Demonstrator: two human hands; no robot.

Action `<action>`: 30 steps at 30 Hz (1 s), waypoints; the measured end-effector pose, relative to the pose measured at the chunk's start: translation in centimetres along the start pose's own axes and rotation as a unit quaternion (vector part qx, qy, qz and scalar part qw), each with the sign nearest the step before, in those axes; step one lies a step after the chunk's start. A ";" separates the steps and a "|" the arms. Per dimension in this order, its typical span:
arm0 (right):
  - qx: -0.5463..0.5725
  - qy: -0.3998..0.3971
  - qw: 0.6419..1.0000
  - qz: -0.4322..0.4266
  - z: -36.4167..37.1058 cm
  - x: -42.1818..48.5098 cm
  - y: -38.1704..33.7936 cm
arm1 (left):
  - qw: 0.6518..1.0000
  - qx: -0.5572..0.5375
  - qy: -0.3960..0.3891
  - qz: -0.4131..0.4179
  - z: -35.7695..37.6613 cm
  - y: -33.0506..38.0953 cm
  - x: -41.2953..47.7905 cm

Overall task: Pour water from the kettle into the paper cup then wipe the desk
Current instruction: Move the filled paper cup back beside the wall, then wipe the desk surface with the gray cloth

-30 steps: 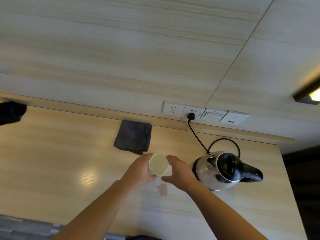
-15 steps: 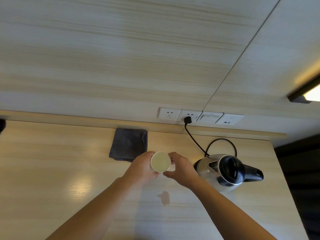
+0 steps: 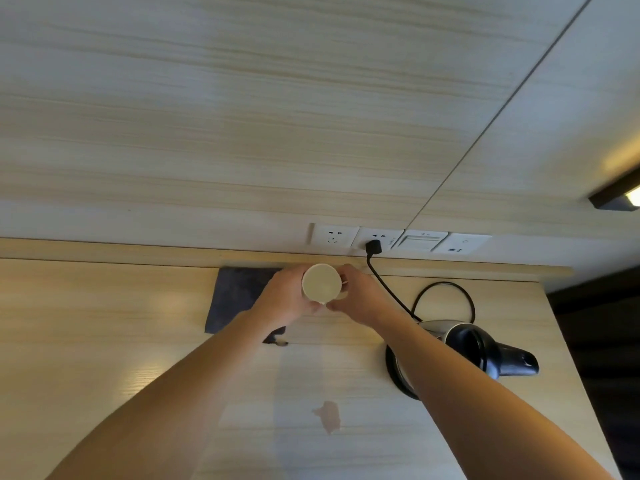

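Both hands closed around paper cup (image 3: 321,284): left hand (image 3: 289,296) and right hand (image 3: 358,294) share the grip from either side, cup near back edge of bench (image 3: 104,341). Grey cloth (image 3: 235,296) just left of grip. Kettle (image 3: 464,348) to its right, nearer the person. Small puddle (image 3: 328,415) nearer still.

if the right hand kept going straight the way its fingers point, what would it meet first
The right hand points left at the paper cup it already grips; past that, the left hand on the cup's other side.
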State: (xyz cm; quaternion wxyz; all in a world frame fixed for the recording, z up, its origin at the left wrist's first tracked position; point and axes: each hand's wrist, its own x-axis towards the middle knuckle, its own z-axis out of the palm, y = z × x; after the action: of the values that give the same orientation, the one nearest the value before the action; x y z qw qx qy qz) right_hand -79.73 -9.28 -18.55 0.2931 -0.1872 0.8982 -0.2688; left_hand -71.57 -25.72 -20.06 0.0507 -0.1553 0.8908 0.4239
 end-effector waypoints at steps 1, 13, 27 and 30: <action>0.000 -0.003 1.000 0.003 0.0 0.3 -0.1 | 1.000 0.005 -0.002 -0.001 -0.1 -0.2 0.3; -0.063 -0.029 0.997 0.038 0.5 0.5 -1.1 | 1.000 -0.010 -0.003 0.022 0.4 -2.5 0.0; -0.203 0.004 0.956 -0.212 10.1 -1.7 -8.4 | 0.969 0.218 0.075 -0.091 0.3 -18.6 -18.5; -0.242 -0.054 0.949 -0.193 13.8 1.7 -8.2 | 0.954 0.271 0.057 -0.119 1.7 -20.0 -20.1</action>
State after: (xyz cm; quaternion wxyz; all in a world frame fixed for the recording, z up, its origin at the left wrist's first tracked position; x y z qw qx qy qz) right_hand -70.88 -21.68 -23.80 0.2294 -0.4366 0.8659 -0.0840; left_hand -46.21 -31.60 -31.46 0.0903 -0.2646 0.9486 0.1481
